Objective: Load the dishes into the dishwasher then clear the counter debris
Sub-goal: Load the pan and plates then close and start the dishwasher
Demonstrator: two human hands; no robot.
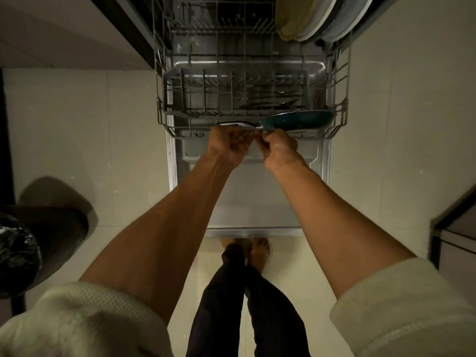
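Note:
A dark teal frying pan (pixel 298 121) lies at the front right of the pulled-out lower dishwasher rack (pixel 164 124), its handle (pixel 235 124) pointing left along the rack's front rim. My left hand (pixel 229 145) grips the handle from below. My right hand (pixel 277 148) pinches the pan where the handle joins the bowl. Cutlery lies flat in a tray (pixel 268 99) behind the pan. Several plates (pixel 316 19) stand on edge at the far right of the rack.
The open dishwasher door (pixel 252 197) lies flat below my forearms, with my bare feet at its front edge. A bin with a black bag (pixel 18 253) stands at the left. A cabinet corner (pixel 448 235) juts in at the right. Pale floor tiles flank the door.

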